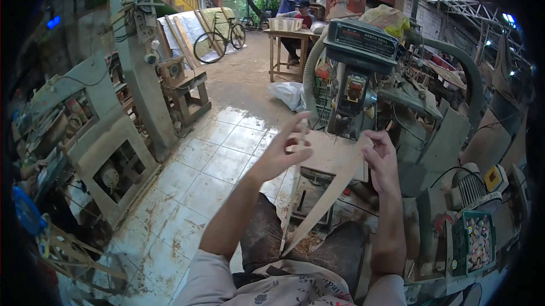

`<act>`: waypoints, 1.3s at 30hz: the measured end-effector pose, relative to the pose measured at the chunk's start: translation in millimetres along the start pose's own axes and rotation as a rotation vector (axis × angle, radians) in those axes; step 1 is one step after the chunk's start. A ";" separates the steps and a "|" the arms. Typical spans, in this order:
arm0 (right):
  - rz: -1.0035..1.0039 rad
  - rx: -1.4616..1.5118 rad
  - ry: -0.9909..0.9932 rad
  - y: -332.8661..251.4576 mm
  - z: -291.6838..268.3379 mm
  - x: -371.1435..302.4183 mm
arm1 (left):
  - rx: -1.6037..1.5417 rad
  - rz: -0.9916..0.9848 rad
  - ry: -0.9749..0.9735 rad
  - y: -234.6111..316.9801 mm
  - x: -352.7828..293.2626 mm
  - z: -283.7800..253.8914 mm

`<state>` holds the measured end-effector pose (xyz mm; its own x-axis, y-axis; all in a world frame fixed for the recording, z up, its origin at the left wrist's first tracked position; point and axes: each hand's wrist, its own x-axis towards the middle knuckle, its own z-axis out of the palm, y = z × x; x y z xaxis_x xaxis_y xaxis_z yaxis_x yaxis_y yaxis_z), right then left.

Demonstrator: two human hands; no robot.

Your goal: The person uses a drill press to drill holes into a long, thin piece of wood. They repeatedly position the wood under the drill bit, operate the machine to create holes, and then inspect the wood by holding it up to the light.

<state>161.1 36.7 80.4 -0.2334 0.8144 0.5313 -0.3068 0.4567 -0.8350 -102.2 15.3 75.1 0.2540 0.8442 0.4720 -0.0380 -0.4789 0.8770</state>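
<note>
A long, pale tan flexible strip (326,204) hangs in a narrow V in front of me, its low point over my lap. My right hand (381,155) is closed in a pinch on the upper end of its broad side. On the other side a thin pale length, seen nearly edge-on, rises to my left hand (288,146), whose thumb and fingers curl around it. It looks like the same strip, though the left fingers partly hide it. Whether the strip is cloth, paper or thin wood cannot be made out.
Ahead stands a bench drill (363,51) with a flat board (329,150) at its base. A green crate of small pieces (479,241) is at right. Machine frames (113,170) line the left. Farther off, a person sits behind a wooden table (289,34) near a bicycle (221,36).
</note>
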 end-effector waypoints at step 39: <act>0.154 -0.263 1.627 111.6 -145.7 -447.1 | -0.143 0.023 0.261 -8.4 -43.0 -45.5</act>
<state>365.7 -224.2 -271.1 0.9554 0.2747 -0.1083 -0.1792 0.2479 -0.9521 -156.8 -6.1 51.5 -0.0044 0.8760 0.4824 -0.1818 -0.4750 0.8610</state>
